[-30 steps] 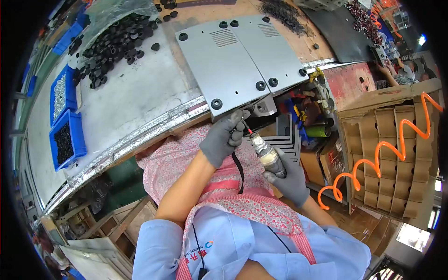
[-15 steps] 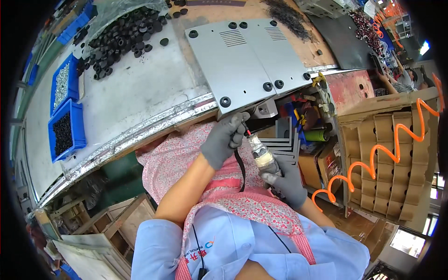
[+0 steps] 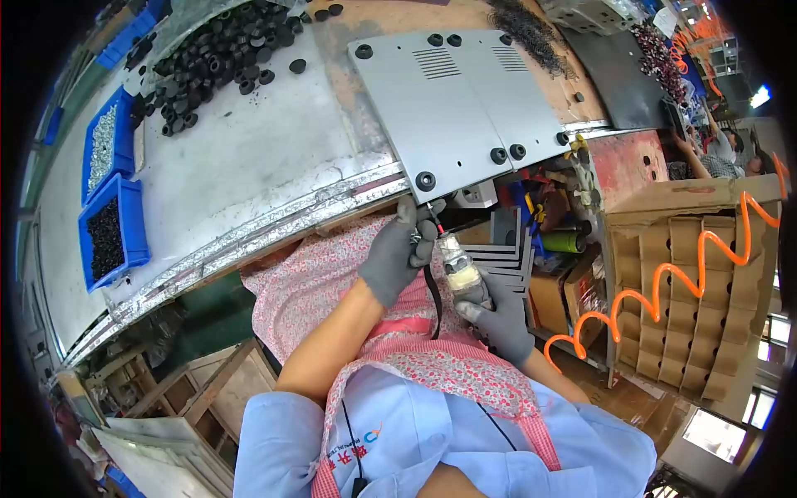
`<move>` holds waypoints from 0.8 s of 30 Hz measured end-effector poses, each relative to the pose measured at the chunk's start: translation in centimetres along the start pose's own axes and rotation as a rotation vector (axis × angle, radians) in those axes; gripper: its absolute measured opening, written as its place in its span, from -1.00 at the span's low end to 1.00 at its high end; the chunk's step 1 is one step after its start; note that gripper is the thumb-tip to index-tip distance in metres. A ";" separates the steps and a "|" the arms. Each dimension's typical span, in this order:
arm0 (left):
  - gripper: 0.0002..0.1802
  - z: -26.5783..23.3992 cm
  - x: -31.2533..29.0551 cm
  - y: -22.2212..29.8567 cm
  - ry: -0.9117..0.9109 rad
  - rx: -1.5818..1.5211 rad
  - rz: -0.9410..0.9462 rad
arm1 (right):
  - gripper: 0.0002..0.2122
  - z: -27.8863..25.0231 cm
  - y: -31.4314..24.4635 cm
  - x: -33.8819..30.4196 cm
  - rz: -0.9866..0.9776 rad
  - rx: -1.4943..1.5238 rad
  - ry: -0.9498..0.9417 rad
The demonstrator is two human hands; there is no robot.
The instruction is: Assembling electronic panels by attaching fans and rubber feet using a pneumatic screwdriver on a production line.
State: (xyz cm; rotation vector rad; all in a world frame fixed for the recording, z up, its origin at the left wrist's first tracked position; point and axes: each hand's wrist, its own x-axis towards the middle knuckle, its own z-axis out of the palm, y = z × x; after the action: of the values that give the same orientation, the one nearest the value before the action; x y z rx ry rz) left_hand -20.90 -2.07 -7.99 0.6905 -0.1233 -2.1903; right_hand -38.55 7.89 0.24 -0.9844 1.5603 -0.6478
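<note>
My right hand [image 3: 503, 322], in a grey glove, grips a power screwdriver [image 3: 458, 264] wrapped in pale tape. The driver's bit points up toward the near edge of a grey metal panel [image 3: 436, 108]. Beside the bit is my gloved left hand [image 3: 397, 256], its fingers curled together. Small shiny bits show between those fingers, too small to name. Black round rubber feet [image 3: 425, 181] sit at the corners of this panel and of a second grey panel [image 3: 519, 108] lying against it. Both panels reach slightly over the bench's front edge.
A heap of black rubber feet [image 3: 220, 62] lies at the back left. Blue bins hold silver [image 3: 101, 149] and black [image 3: 106, 241] small parts. An orange coiled hose [image 3: 660, 290] hangs before a divided cardboard box [image 3: 681, 332] at right. Dark thin pieces [image 3: 531, 37] lie behind the panels.
My left fingers have drawn slightly left of the bit and loosened around its tip. The screwdriver has shifted slightly left. The whole bench view has slid a little as my head moved.
</note>
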 end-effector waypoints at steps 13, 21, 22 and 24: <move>-0.23 1.0 0.5 1.0 -0.036 -0.014 0.026 | -0.39 1.4 -0.5 0.8 -0.084 -0.219 0.083; -0.42 0.2 0.6 1.3 -0.071 -0.048 -0.033 | -0.37 2.4 -0.5 0.9 -0.100 -0.229 0.130; -0.44 0.2 0.6 1.2 -0.082 -0.062 -0.035 | -0.37 2.5 -0.3 0.9 -0.092 -0.241 0.136; -0.39 0.2 0.6 1.2 -0.047 -0.092 -0.061 | -0.36 2.7 -0.2 0.8 -0.085 -0.243 0.141</move>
State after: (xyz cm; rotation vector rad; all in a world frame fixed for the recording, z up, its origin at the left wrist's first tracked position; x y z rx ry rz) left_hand -20.49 -3.36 -7.67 0.5987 -0.0253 -2.2565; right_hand -35.96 7.36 -0.65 -1.2125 1.7586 -0.6067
